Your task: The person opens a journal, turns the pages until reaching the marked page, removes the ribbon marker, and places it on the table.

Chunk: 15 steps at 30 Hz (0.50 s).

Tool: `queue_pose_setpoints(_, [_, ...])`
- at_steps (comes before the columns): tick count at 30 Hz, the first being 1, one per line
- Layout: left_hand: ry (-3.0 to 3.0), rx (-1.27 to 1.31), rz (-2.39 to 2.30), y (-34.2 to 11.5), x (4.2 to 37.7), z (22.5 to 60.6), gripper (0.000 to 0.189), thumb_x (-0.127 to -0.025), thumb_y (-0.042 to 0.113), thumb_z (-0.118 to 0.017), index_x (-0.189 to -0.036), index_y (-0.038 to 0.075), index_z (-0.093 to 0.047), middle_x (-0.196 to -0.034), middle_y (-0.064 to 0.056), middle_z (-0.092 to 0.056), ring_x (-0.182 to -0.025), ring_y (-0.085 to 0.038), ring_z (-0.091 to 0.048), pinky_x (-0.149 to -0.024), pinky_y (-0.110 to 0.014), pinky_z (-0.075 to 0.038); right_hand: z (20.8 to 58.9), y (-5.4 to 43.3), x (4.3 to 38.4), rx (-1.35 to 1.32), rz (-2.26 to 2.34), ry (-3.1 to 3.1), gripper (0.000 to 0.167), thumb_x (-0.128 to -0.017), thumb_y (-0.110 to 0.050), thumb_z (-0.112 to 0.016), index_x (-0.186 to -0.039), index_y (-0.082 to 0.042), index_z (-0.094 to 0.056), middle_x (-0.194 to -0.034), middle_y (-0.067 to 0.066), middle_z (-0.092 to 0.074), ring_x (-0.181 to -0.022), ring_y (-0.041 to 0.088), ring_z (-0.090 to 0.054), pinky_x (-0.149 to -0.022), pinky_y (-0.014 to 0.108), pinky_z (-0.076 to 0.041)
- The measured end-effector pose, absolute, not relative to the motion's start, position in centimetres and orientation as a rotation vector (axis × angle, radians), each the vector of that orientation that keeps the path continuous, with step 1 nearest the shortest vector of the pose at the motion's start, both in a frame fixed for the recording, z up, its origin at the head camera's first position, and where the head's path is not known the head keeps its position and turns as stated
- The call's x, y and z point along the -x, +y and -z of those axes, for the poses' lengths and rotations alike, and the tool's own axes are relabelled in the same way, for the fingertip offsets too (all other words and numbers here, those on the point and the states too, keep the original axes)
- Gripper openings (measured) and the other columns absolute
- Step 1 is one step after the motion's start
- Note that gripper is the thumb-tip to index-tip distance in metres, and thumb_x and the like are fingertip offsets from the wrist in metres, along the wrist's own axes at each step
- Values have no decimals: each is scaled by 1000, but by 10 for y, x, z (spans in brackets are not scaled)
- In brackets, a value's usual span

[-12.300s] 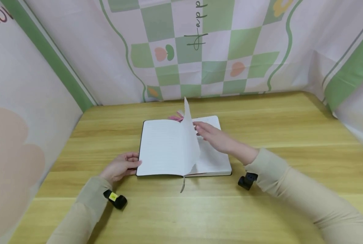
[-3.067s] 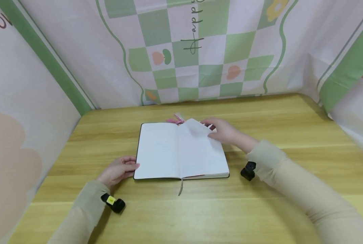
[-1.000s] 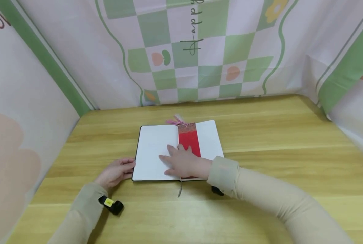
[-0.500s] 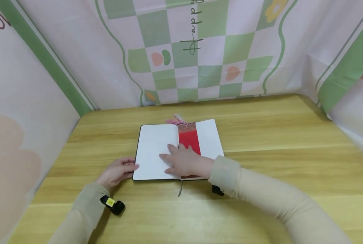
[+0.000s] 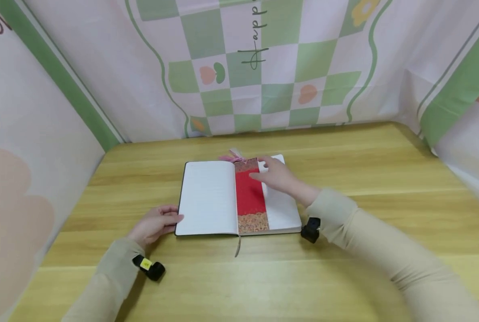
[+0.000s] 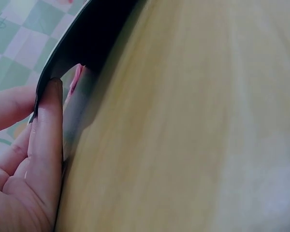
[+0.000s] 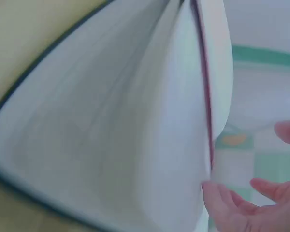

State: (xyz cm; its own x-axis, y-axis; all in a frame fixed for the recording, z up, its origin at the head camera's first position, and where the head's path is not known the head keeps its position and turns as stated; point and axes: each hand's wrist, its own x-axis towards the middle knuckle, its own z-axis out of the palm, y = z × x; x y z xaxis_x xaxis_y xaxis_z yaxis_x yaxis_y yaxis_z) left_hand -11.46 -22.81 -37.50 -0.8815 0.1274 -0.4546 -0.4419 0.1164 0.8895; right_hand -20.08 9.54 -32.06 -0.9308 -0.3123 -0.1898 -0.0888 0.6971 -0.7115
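An open notebook (image 5: 207, 197) with white lined pages and a dark cover lies on the table. Along its gutter, on the right page, is a red bookmark (image 5: 249, 192) with brown patterned ends and a pink tassel (image 5: 233, 156) beyond the top edge. My left hand (image 5: 152, 225) pinches the left edge of the dark cover (image 6: 99, 29), as the left wrist view also shows. Over the upper right page hovers my right hand (image 5: 281, 176), thumb and fingers apart near the bookmark's upper end. In the right wrist view, one fingertip (image 7: 210, 191) meets a page edge.
A wooden table (image 5: 239, 286) carries the notebook, whose grey ribbon (image 5: 237, 247) hangs out at the bottom of the spine. Printed cloth (image 5: 243, 67) with green checks rises behind the table and at both sides. Each sleeve cuff bears a black wrist camera (image 5: 311, 230).
My right hand has lifted from the gutter's lower part and moved up and right, uncovering the bookmark's lower end. Earlier a page over the bookmark was turned left. My left hand stays put.
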Motion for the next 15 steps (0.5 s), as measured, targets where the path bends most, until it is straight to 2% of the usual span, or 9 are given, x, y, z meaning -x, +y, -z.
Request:
queue_pose_setpoints(6, [1982,303,-1812,-227,115,372,41,-90,3,-61,-124,-10,-42,-94,3,-59,-81,-6,-59,-73,-22,-52,326,114,208,57,1263,2324,68,-95,-26,-55,-148,-4,-19,-144,26,-33,-125,39,-45,-87,44,-52])
queue_pose_setpoints(12, [1984,312,-1808,-226,114,371,41,-90,3,-60,-124,-10,-42,-94,2,-59,-81,-7,-59,-73,-22,-52,333,116,209,-50,1405,2150,70,-95,-17,-56,-148,-2,-12,-149,26,-24,-132,40,-37,-92,45,-50])
queue_pose_setpoints(15, [1991,311,-1797,-226,112,371,42,-91,4,-60,-125,-11,-41,-96,1,-58,-81,-7,-59,-73,-22,-52,338,111,210,-90,1418,2135,71,-94,-15,-58,-148,-4,-14,-150,25,-23,-129,38,-40,-91,42,-51])
